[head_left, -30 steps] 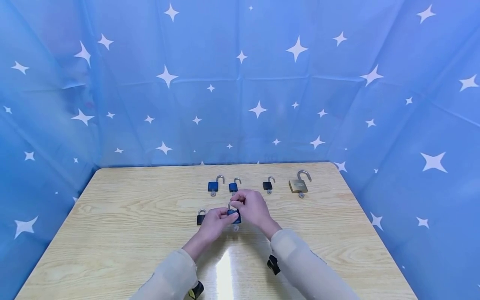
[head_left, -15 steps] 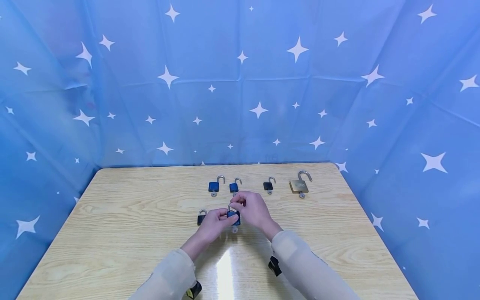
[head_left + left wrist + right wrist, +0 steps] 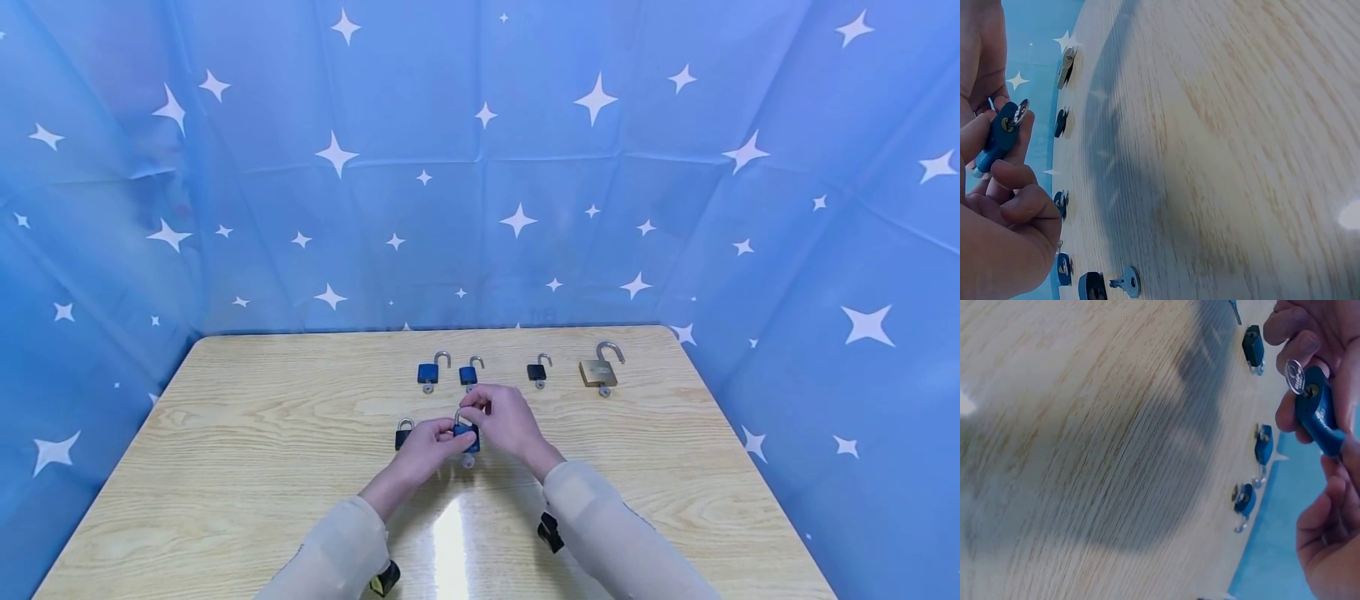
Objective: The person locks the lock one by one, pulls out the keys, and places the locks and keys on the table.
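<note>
Blue cloth point(image 3: 517, 150) with white stars is hanging behind the pale wooden table point(image 3: 285, 400), and from my distant seat I am watching two bare hands working near its middle. The left hand point(image 3: 426, 452) is pinching the body of a held padlock point(image 3: 466, 439), which is blue, between thumb and fingers, and the right hand point(image 3: 508, 423) is pinching its shackle point(image 3: 457, 414); whether that is latched I am not managing to tell, because fingertips are covering part of it. The padlock is hanging above the wood between both hands, its key point(image 3: 1020, 113) sticking out of the base. Just beside the left hand, a black padlock point(image 3: 402, 438) is lying on the table (the left wrist view is showing a loose key point(image 3: 1130, 281) near it, which the head camera is missing). Farther back, a large blue padlock point(image 3: 427, 373), a small blue padlock point(image 3: 468, 376), a small black padlock point(image 3: 536, 372) and a brass padlock point(image 3: 597, 373) are lying with their shackles open. What I am worrying about most is the grip: if the right fingers pull sideways, the narrow body could be twisting out of the left thumb's hold and dropping. Should the shackle give suddenly, the right hand could be jerking into the small blue padlock just behind it, and a bump against the protruding key could be bending it.
</note>
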The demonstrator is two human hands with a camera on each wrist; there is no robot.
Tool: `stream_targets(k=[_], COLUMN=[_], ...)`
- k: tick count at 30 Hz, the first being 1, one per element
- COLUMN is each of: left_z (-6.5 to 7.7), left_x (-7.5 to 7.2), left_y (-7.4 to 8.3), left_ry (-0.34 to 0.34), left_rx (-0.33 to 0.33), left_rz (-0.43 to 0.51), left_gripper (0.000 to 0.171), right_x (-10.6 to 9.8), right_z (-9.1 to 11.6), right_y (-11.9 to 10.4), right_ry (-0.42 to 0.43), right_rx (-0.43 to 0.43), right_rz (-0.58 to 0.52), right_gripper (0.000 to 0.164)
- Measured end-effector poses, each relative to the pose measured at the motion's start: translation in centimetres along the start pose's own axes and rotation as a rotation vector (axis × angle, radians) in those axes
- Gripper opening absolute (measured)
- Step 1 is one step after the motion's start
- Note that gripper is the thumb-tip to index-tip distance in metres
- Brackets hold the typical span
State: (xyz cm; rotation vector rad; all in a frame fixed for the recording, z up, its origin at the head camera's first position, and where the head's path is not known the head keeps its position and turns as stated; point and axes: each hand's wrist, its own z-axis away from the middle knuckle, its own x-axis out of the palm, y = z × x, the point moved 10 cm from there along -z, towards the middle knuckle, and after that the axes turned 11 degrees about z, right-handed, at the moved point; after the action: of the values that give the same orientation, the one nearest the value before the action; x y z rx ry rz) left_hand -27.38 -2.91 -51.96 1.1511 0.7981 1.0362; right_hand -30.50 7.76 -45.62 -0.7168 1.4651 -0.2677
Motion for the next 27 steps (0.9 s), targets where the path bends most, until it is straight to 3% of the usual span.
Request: stream_targets(k=[8, 17, 27], left_z=[0.0, -0.1, -0.2], left_x=[-0.4, -1.6, -3.7], left_y=[0.0, 0.1, 0.5], left_ry=[0.014, 0.081, 0.175], left_rx=[-0.004, 0.005, -0.014], left_rz=[-0.003, -0.072, -0.121], left_gripper=[0.035, 0.036, 0.033], right_x=[-0.1, -0.7, 1.4], right_z=[0.1, 0.5, 2.1], right_y=[0.1, 1.1, 3.1], right_ry=[-0.002, 0.031, -0.051], right_rx=[-0.008, 0.015, 0.068], right_rz=[-0.023, -0.076, -0.151], right_gripper=[0.009, 0.016, 0.014])
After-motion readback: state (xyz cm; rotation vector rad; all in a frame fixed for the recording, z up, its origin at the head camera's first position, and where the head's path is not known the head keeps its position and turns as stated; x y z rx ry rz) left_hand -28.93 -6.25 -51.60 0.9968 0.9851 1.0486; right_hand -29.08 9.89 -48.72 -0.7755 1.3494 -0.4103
